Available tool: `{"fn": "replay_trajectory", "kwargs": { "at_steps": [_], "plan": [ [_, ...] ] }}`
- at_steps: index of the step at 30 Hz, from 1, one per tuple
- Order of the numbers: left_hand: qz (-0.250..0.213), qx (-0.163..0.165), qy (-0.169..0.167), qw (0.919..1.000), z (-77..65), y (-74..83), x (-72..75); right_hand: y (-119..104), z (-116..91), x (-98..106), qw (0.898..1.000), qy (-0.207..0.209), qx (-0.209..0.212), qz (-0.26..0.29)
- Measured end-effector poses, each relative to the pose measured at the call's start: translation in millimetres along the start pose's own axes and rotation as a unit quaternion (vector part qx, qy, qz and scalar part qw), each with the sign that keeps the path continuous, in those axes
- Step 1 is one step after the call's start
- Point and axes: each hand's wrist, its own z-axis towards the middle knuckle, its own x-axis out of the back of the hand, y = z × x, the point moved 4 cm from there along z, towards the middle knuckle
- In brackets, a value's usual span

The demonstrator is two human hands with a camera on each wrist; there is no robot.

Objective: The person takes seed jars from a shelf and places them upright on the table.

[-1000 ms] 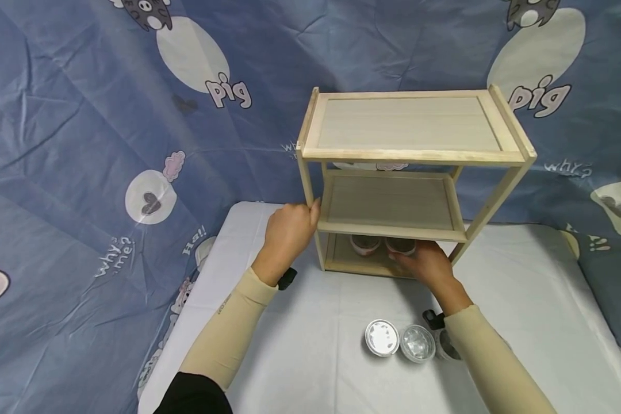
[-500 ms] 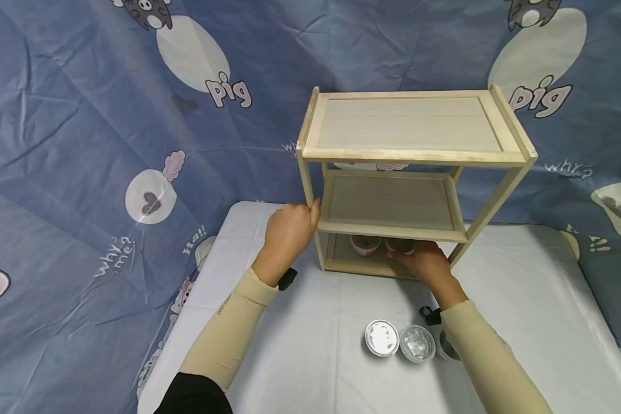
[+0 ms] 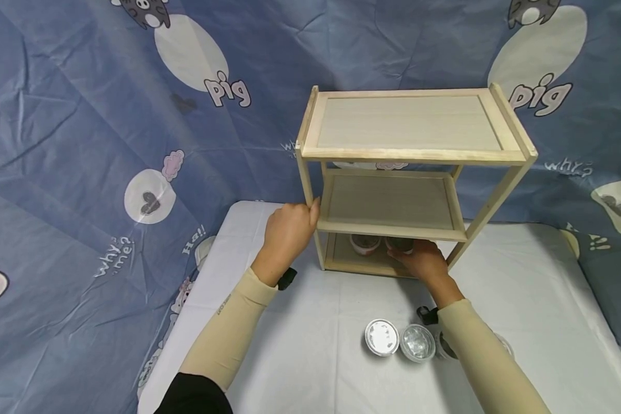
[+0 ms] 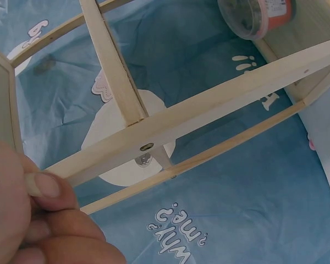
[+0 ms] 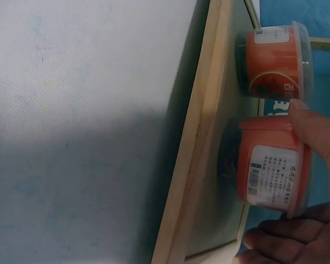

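My left hand (image 3: 290,233) grips the left front post (image 3: 306,184) of a three-tier wooden shelf rack (image 3: 409,123). On the rack's bottom tier my right hand (image 3: 426,264) holds a round plastic tub (image 5: 269,165) with an orange-red wrap and a white label. The thumb lies at its rim and the fingers curl at the opposite side. A second, similar tub (image 5: 272,63) stands beside it, to the left in the head view. The middle tier's edge hides the backs of both tubs in that view. In the left wrist view one tub (image 4: 264,16) shows at the top right.
In front of the rack, a silver-topped tub (image 3: 382,337), a clear-lidded tub (image 3: 417,344) and a dark-topped tub (image 3: 446,347) stand in a row on the white tablecloth (image 3: 290,356). The right sleeve partly covers the row. A blue printed cloth (image 3: 259,46) hangs behind.
My right wrist and forearm have shifted slightly left, uncovering a little more of the tub row's right end. The left hand keeps its place on the post.
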Motion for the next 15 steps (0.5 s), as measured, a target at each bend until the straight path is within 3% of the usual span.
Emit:
{"fn": "replay_trajectory", "kwargs": {
  "at_steps": [15],
  "plan": [
    [-0.004,0.010,-0.007,0.9999,0.1,-1.5,-1.2,0.2,-0.4,-0.8,1.000,-0.005,-0.006,0.010]
  ]
}}
